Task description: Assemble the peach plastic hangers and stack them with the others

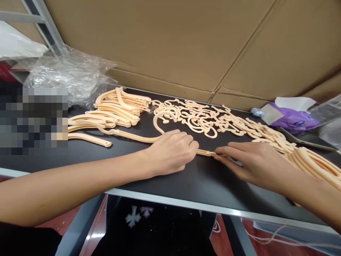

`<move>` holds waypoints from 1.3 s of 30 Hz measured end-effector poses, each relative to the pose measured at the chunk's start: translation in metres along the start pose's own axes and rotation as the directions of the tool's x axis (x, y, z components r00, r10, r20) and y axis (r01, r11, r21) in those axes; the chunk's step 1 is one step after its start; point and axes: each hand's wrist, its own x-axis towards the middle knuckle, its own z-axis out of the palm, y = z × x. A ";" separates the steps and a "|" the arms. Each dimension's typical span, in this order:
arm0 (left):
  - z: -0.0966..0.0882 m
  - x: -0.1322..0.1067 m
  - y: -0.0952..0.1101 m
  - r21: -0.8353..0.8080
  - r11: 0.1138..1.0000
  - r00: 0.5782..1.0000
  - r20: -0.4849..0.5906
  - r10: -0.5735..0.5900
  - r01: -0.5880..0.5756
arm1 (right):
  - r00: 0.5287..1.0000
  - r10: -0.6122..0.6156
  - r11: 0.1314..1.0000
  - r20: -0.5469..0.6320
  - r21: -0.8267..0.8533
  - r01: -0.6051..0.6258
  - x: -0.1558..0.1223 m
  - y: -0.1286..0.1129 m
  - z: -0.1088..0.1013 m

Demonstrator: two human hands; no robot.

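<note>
A peach plastic hanger (pixel 133 136) lies low over the black table, its curved hook (pixel 156 122) standing up on the far side. My left hand (pixel 173 151) is closed around the middle of this hanger, hiding that part. The right end of the hanger comes out past my left knuckles. At that end, my right hand (pixel 247 160) pinches with thumb and fingertips; the exact piece between them is partly hidden. Beyond both hands spreads a pile of loose peach plastic hooks (pixel 199 119). Curved hanger arms (pixel 117 110) are stacked to the left.
More hanger pieces (pixel 317 163) are stacked by my right forearm. A purple tissue pack (pixel 295 117) sits at the back right, crumpled clear plastic (pixel 71 74) at the back left. Cardboard (pixel 170 46) stands behind the table (pixel 165 192). A blurred-out patch covers the far left.
</note>
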 end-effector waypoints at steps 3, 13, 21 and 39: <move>0.000 0.000 0.001 -0.015 1.000 1.000 0.011 -0.008 0.008 | 0.998 0.043 0.999 -0.049 -0.019 -0.044 -0.008 0.008 -0.011; 0.001 0.001 0.001 -0.042 0.999 1.000 -0.002 -0.012 0.011 | 0.896 0.422 0.726 -0.141 0.645 -0.240 0.025 -0.017 -0.027; 0.000 0.000 0.000 -0.046 0.999 1.000 0.013 -0.006 0.007 | 0.917 0.346 0.811 -0.197 0.555 -0.187 0.037 -0.038 0.001; -0.001 -0.001 0.000 -0.135 0.991 0.999 -0.048 -0.009 0.003 | 0.969 0.233 0.761 0.080 0.606 -0.233 0.031 -0.013 0.009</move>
